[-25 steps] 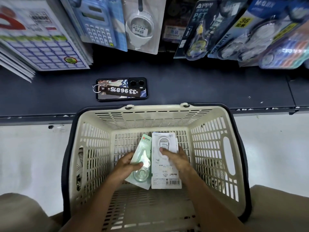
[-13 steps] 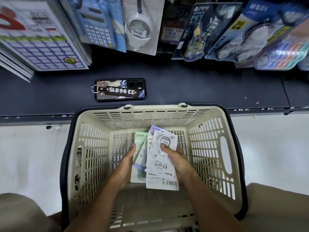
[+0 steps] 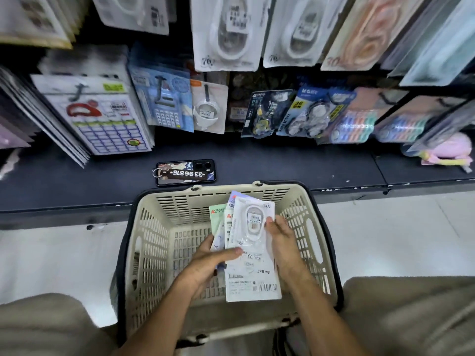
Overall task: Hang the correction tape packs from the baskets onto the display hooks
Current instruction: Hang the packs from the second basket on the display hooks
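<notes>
Raised since half a second ago, the fanned stack of carded correction tape packs (image 3: 253,253) now sits above the floor of the cream slotted plastic shopping basket (image 3: 159,242) with black rim, and more of the display wall has come into view. Dark shelf (image 3: 282,160): runs behind the basket, carrying a smartphone (image 3: 185,172) in a patterned case with a dark numbered key tag (image 3: 186,173) laid across it. Upper display: hanging white blister cards of correction tape (image 3: 226,32) marked 76, with a blue calculator pack (image 3: 164,98) and multicolour tape packs (image 3: 354,122) on the row below. Stack: a white card with a clear oval blister lies on top, green and blue-edged cards fan out behind it at the left. Left hand (image 3: 208,265): holds the stack's left edge, thumb across the front. Right hand (image 3: 282,242): grips the right edge, thumb on the blister.
</notes>
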